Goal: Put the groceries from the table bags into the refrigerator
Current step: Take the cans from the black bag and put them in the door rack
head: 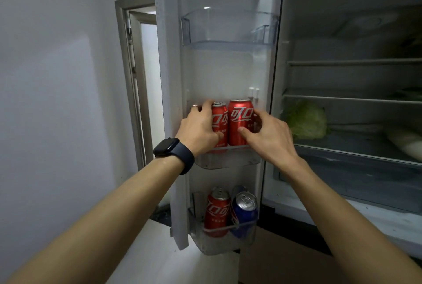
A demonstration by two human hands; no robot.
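Head view, frame centre: my left hand (201, 129) grips the left cola can (221, 119) and my right hand (272, 138) the right cola can (239, 121), both upright, side by side between my grips, bases in the middle door shelf (230, 160).

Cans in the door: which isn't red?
The blue can in the bottom door shelf, beside the lower red can. Above, the left hand grips the upper left can and the right hand the upper right can, both red.

Three red cans (239, 121), one blue can (244, 213), one cabbage (306, 121), three clear door bins (228, 28), one black watch (173, 150) and one ring (194, 106)
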